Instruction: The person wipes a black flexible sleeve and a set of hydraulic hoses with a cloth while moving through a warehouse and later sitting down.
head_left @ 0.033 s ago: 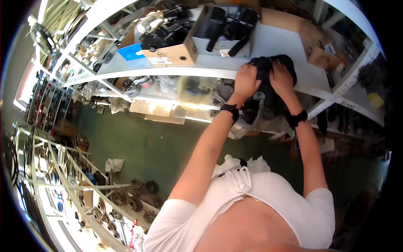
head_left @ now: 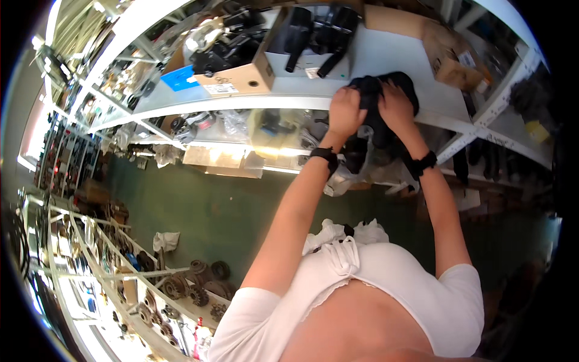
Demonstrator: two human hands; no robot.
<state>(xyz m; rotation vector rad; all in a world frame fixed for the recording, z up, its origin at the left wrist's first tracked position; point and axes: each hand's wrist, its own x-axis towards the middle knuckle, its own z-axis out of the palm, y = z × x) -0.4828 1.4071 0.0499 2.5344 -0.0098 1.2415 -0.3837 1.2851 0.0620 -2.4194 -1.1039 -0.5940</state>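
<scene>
Black bundle (head_left: 369,90), one: at front edge of shelf (head_left: 386,54), partly overhanging. My left hand (head_left: 347,113) and right hand (head_left: 396,107): both on it, fingers part-curled; whether closed, cannot tell. Status, judged: bundle reached, handling unfinished, release outstanding.

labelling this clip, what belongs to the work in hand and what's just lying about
In use:
black bundle, perhaps cloth
left hand and right hand, both on it

Lying about:
cardboard box of black parts
pale box beside it
brown carton, right
gears, lower left
</scene>
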